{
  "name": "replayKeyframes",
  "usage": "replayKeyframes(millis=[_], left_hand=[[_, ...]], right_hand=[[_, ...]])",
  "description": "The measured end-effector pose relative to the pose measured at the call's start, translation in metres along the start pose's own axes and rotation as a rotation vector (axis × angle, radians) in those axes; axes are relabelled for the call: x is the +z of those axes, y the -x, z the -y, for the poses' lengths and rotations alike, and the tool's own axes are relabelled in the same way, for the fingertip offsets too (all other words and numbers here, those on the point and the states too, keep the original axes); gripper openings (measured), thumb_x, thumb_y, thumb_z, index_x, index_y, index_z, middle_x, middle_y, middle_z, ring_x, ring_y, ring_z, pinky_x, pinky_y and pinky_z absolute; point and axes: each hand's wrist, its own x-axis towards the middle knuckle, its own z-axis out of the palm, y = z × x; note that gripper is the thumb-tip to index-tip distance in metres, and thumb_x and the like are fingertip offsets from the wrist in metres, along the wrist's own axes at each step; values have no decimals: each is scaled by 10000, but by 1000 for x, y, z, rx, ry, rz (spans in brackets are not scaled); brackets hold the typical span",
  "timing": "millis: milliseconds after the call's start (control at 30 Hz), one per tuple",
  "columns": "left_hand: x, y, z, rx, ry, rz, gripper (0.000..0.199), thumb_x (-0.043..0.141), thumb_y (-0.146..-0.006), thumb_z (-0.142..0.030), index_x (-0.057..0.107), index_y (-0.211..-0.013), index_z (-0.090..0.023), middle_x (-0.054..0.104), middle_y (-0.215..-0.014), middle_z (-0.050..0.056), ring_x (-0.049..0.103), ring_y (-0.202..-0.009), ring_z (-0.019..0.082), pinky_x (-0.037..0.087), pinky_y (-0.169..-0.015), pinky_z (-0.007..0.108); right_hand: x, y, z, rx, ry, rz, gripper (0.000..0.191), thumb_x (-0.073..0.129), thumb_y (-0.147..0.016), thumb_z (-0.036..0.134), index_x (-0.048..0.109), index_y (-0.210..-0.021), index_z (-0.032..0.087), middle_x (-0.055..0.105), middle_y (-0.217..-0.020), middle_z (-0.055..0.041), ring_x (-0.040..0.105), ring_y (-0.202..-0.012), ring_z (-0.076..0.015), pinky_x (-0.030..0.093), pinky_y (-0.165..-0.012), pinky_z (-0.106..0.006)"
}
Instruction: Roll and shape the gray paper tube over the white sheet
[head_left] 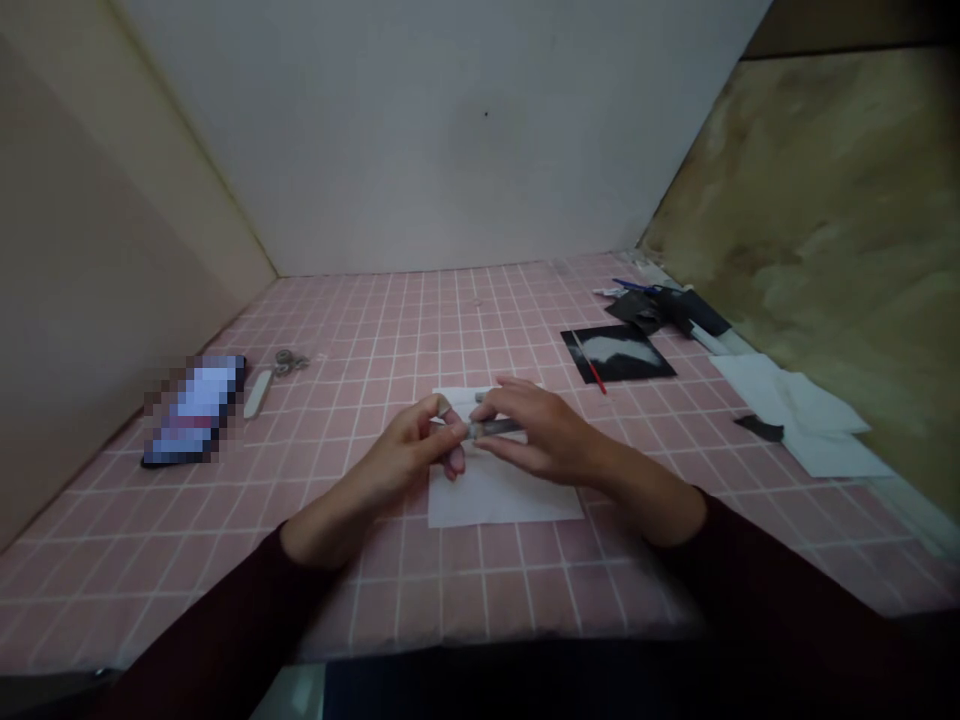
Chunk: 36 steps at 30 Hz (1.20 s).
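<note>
My left hand (417, 440) is closed, its thumb and fingers pinched together around something small that I cannot make out. A pale wrap or band shows at one of its fingertips. My right hand (544, 432) is closed on a slim grey stick-like piece (501, 427), whose left end meets the fingertips of the left hand. Both hands are just above a white sheet of paper (502, 495). Behind the right fingers a small grey end (480, 397) shows against the paper; its kind is unclear.
A phone (196, 410), a white nail file-like strip (258, 394) and small metal pieces (289, 362) lie left. At right are a black sheet with white powder (619, 350), a red thin stick (590, 365), dark scraps (637, 310) and white papers (802, 410). Walls enclose the pink checked tabletop (375, 330).
</note>
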Motion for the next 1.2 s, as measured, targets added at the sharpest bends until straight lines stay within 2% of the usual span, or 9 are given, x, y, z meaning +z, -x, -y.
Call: replayKeyframes(millis=[67, 133, 300, 433, 633, 867, 1000, 1133, 1200], left_hand=[[-1, 1, -2, 113, -107, -45, 207, 651, -903, -310, 503, -854, -173, 614, -649, -25, 568, -595, 94, 456, -618, 216], [-3, 3, -4, 217, -219, -71, 179, 639, -912, -295, 516, -858, -177, 611, -702, -18, 586, -642, 106, 467, -640, 229], [-5, 9, -4, 426, -653, -14, 56, 607, -935, -243, 605, -909, -194, 663, -790, 12, 615, -708, 132, 442, -659, 245], [-7, 11, -6, 569, -808, -131, 24, 645, -904, -194, 642, -925, -207, 693, -823, 23, 627, -736, 145, 438, -680, 246], [-5, 12, -1, 612, -849, -34, 91, 600, -924, -171, 675, -953, -214, 710, -865, 45, 657, -785, 169, 472, -725, 266], [-8, 13, -5, 680, -854, -176, 90, 629, -905, -148, 655, -965, -211, 719, -866, 38, 673, -799, 162, 487, -728, 258], [-8, 13, -5, 622, -788, -122, 82, 651, -886, -160, 683, -939, -214, 726, -854, 37, 674, -789, 172, 487, -729, 271], [-10, 13, -6, 577, -690, -245, 96, 695, -851, -168, 691, -934, -214, 722, -863, 41, 664, -793, 179, 479, -730, 281], [-9, 13, -7, 560, -664, -243, 97, 705, -843, -169, 690, -928, -212, 714, -853, 38, 658, -787, 175, 475, -725, 278]], right_hand=[[-7, 1, -5, 156, -175, 1, 159, 646, -884, 294, 648, -945, 148, 691, -884, -65, 635, -797, -185, 506, -751, -334], [-13, 1, -10, 264, -345, 14, 189, 676, -867, 329, 668, -918, 147, 689, -865, -50, 632, -778, -160, 496, -714, -293], [-16, 0, -15, 324, -631, 169, 193, 737, -822, 331, 703, -893, 155, 706, -834, -23, 638, -757, -130, 501, -710, -268], [-20, 2, -20, 477, -840, 134, 200, 786, -776, 311, 699, -865, 154, 736, -800, -21, 674, -748, -128, 513, -723, -265], [-15, 0, -16, 450, -918, 238, 200, 757, -816, 332, 706, -869, 146, 746, -789, -23, 680, -738, -120, 515, -742, -267], [-24, 2, -20, 496, -905, 126, 179, 774, -795, 303, 704, -846, 146, 739, -768, -15, 672, -738, -115, 502, -747, -258], [-23, 0, -14, 434, -868, 180, 182, 786, -775, 276, 700, -872, 148, 738, -825, -18, 665, -757, -118, 504, -733, -262], [-30, 3, -18, 494, -860, 86, 191, 776, -786, 300, 691, -862, 147, 729, -802, -24, 668, -760, -123, 502, -720, -254], [-30, 3, -17, 463, -831, 70, 194, 765, -797, 306, 690, -883, 149, 719, -813, -23, 658, -763, -122, 501, -717, -255]])
